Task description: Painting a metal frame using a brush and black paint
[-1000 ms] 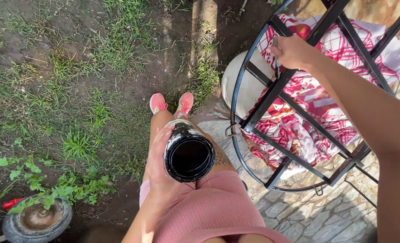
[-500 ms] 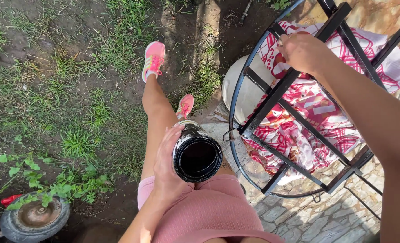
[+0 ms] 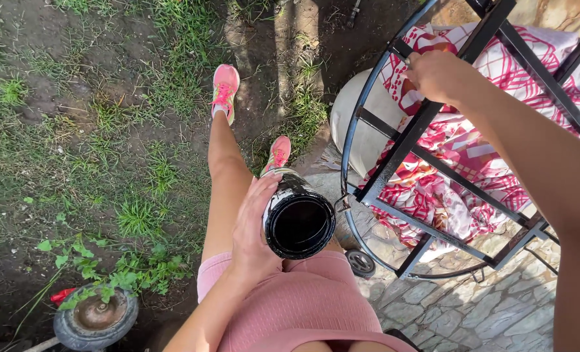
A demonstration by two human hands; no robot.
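Paint can (image 3: 297, 221), black, round, its outside smeared white, mouth open toward me: I carry it in my left hand (image 3: 254, 231), palm and fingers wrapped round its side, at hip height against my pink shorts (image 3: 296, 306). Whether anything is inside, I cannot tell; the interior shows only dark.

Round metal frame (image 3: 427, 160), black bars and curved rim: my right hand (image 3: 440, 75) is clenched on a bar near its top edge. Behind the bars hangs a red-and-white patterned cloth (image 3: 446, 189); a pale rounded vessel (image 3: 361, 124) stands just beside the frame's far edge.

Risks, as I judge them:
- The can is gripped one-handed from the side only; a jolt could tip it and spill onto my shorts or legs.
- I am mid-stride, one pink shoe (image 3: 224, 88) forward; uneven ground could trip me with both hands occupied.
- The frame could swing against the can or snag the cloth.

Ground: outdoors, bare dirt with grass tufts (image 3: 140, 215) to the left, irregular stone paving (image 3: 472, 313) at lower right. A small wheel (image 3: 97, 316) lies among weeds at lower left.
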